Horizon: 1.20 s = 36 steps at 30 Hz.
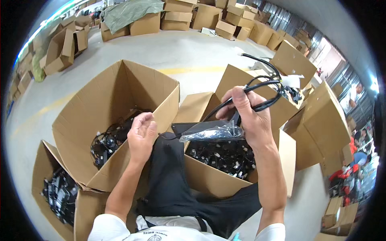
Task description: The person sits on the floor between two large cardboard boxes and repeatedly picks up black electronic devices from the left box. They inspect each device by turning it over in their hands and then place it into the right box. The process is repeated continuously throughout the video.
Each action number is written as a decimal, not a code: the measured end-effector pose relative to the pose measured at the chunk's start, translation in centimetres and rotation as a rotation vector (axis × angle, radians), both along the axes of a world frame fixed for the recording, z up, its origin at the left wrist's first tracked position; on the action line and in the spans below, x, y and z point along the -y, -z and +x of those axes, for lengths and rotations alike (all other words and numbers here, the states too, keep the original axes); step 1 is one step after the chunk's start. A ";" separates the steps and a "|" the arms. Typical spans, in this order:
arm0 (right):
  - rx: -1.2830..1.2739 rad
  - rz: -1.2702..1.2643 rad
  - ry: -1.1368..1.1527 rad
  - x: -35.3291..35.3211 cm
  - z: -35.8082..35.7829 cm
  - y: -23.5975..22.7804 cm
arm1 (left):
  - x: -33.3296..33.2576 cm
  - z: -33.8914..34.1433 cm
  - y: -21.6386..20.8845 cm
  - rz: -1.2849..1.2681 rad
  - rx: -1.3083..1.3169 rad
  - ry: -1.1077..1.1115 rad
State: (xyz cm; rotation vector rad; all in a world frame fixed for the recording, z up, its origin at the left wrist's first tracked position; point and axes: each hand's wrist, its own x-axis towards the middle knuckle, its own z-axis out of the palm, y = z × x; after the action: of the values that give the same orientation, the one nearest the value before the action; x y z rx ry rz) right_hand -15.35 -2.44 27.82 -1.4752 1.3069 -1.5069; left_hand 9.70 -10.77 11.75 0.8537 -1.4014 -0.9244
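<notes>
My right hand (249,112) is closed round a looped black cable (263,83), whose loops stick out above and to the right of the fingers. Below the same hand hangs a flat black piece in a clear plastic bag (213,132); its exact kind I cannot make out. Under it stands a cardboard box (217,180) of small black parts with white bits. My left hand (141,136) is open with bent fingers, apart from the bagged piece. It is over the near right edge of a taller cardboard box (86,116), which holds black cables and parts (106,146).
A low box of black parts (60,195) stands at the lower left. More open boxes (317,124) crowd the right. Stacked cartons (177,20) line the far side, one under a green plastic sheet (130,14). Other people (352,98) are at the far right.
</notes>
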 end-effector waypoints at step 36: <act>0.441 0.989 0.077 -6.9 -8.4 21.0 | -10.5 -11.5 8.2 0.677 -0.283 0.674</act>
State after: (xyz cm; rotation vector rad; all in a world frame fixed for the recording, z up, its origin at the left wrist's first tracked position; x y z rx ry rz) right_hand -23.74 4.42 6.84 -0.4363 1.4896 -0.8887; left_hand -1.83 -0.31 3.56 0.6853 -1.1352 -2.0289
